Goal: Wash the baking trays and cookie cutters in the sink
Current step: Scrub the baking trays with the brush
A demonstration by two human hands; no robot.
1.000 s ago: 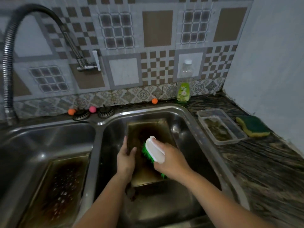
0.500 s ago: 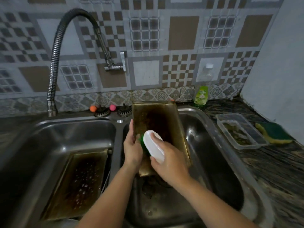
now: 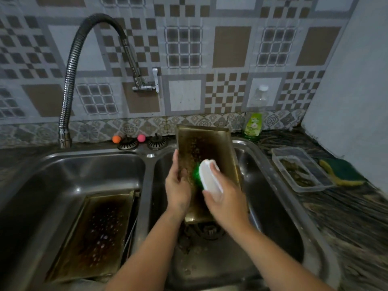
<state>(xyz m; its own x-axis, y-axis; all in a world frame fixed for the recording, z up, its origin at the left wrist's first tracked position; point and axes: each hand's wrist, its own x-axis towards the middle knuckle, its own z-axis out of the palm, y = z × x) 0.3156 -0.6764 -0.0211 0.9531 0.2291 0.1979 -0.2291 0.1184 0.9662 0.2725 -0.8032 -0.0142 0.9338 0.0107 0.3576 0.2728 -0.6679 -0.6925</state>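
Observation:
A stained brass-coloured baking tray stands tilted on end in the right basin of the steel double sink, its top edge leaning toward the tiled wall. My left hand grips the tray's left edge, thumb on its face. My right hand holds a white-backed scrub brush with green bristles pressed against the tray's face. A second dark, burnt tray lies in the left basin with water drops on it. No cookie cutters are visible.
A flexible steel faucet arches over the left basin. Two strainer plugs and small orange and pink balls sit on the sink's back rim. A green soap bottle, a clear plastic container and a green-yellow sponge sit on the right counter.
The tray has been raised from lying low in the right basin to standing up against the back rim. The brush has moved with my right hand across its face. The view shifted left.

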